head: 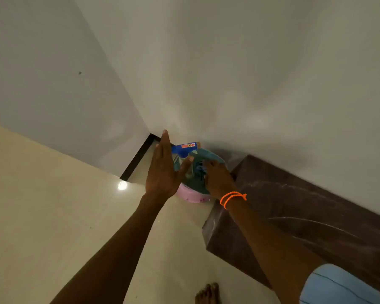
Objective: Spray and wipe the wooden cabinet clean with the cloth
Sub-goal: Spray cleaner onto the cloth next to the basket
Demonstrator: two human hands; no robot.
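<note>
A low dark wooden cabinet (pixel 294 216) stands along the white wall at the right, its top streaked with pale wipe marks. Just left of it a pink bucket (pixel 191 195) sits on the floor with a teal cloth (pixel 198 170) draped over it. A spray bottle with a blue trigger head (pixel 184 148) rises from the bucket. My left hand (pixel 162 172) is flat and open, fingers straight, right beside the bottle. My right hand (pixel 217 178), an orange thread at its wrist, rests on the cloth with its fingers pressed into the folds.
Glossy cream floor tiles (pixel 53 216) spread to the left, with a lamp's reflection near the black skirting (pixel 138 159) in the wall corner. My bare foot (pixel 207 292) shows at the bottom edge, close to the cabinet's near corner.
</note>
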